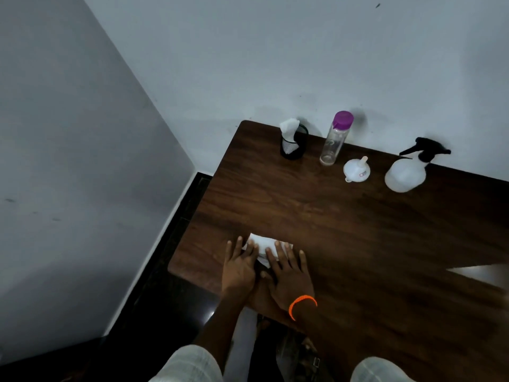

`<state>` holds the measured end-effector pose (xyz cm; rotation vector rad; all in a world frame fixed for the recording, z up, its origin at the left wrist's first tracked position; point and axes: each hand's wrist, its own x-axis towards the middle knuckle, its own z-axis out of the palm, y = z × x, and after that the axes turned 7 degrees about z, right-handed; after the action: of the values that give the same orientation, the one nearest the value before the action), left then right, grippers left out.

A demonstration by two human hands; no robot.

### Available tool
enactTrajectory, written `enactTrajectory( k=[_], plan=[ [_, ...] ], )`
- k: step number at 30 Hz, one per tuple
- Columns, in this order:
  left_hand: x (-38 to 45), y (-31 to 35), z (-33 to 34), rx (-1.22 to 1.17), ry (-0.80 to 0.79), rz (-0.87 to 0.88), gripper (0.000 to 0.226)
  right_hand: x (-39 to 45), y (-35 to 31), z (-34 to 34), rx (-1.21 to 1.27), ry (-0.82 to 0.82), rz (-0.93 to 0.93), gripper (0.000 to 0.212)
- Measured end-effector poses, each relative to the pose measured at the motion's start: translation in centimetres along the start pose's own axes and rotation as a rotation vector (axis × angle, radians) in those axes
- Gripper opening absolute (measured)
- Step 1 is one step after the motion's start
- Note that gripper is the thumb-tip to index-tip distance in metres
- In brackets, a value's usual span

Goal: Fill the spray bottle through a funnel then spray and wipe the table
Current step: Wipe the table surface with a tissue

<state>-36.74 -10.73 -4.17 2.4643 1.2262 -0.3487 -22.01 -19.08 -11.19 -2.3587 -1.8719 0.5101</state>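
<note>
1. You have both hands pressed flat on the white cloth (264, 247), fingers spread and open rather than gripping. Your left hand (240, 264) covers its left part and your right hand (289, 274), the one with the orange wristband (302, 304), covers its right. The cloth lies near the front left corner of the surface (358, 244).
2. This looks like the wiping step. Keep your palms low and your weight even, so the cloth slides as one piece and does not bunch between your hands.
3. Work in overlapping passes away from the front edge, and stop short of the left edge so the cloth does not drop off.
4. The spray bottle (407, 172) stands at the back right by the wall, well apart from your hands. The white funnel (357, 170) lies on the surface just to its left, not seated in the neck. The clear bottle with the purple cap (335, 139) stands further left.
5. I cannot tell from here how full the spray bottle is, or whether the wood is wet. If the cloth drags dry, spray before you go on.
6. As you reach the back, wipe around the bottles and the black tissue holder (293, 146); the tall clear bottle would tip easily.
</note>
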Motion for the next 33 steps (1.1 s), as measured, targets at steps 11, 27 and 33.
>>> enactTrajectory(
  k=[11,27,33],
  plan=[
    [-7.4,5.5,5.1,-0.109,-0.034,0.027,0.062,-10.1,2.6,-0.2,-0.048,-0.079,-0.014,0.065],
    [6.4,7.2,0.5,0.104,-0.086,0.170,0.083,-1.1,7.0,-3.2,-0.028,-0.025,0.265,0.067],
    [12.9,6.0,-2.0,0.112,-0.038,0.204,0.068,5.7,8.2,-4.4,-0.014,0.029,0.298,0.067]
  ],
)
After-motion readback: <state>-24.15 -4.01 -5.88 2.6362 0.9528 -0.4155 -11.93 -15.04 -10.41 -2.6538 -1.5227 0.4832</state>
